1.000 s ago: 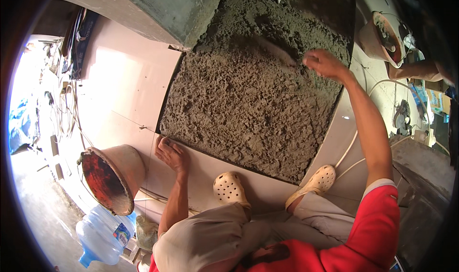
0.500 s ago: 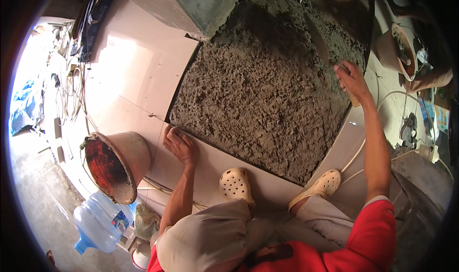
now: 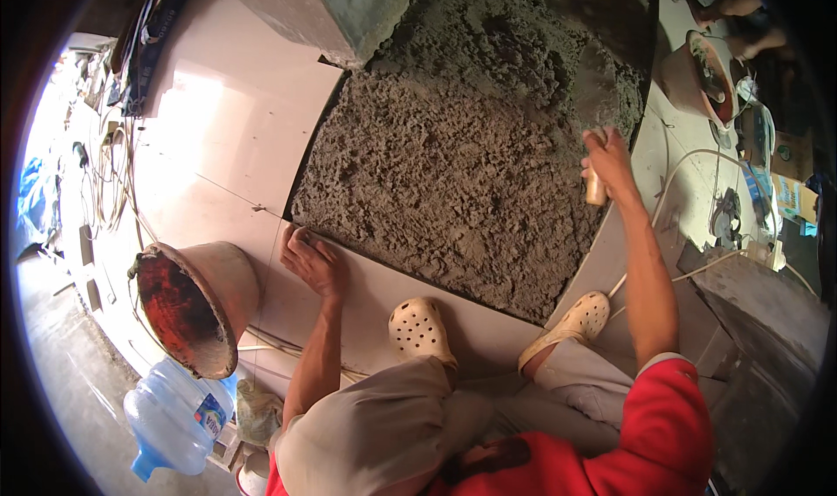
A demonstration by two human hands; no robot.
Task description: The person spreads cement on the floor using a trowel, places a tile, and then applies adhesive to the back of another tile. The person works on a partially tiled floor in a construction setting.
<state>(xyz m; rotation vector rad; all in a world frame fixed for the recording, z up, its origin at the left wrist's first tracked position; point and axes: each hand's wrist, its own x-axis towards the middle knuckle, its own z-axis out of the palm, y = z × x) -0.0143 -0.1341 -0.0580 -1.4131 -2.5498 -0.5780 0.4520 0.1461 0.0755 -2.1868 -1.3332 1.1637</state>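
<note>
A trowel is in my right hand, fingers wrapped round its pale wooden handle. Its grey blade lies against the wet mortar, partly blending with it. The mortar is a rough, lumpy bed filling the gap between pale tiles. Down at its near left corner, my left hand rests on a tile with fingers loosely bent and nothing visible in them. A thin string runs over the tiles close to those fingertips.
A used bucket tilts at the left, beside a clear water jug. Another bucket stands at the far right, near another person's hand. A grey pillar rises at the back. Cables loop along the right tiles.
The trowel has turned in my right hand, its blade now lower on the mortar and its handle end nearer me. The whole view has shifted slightly; my left hand stays at the tile corner.
</note>
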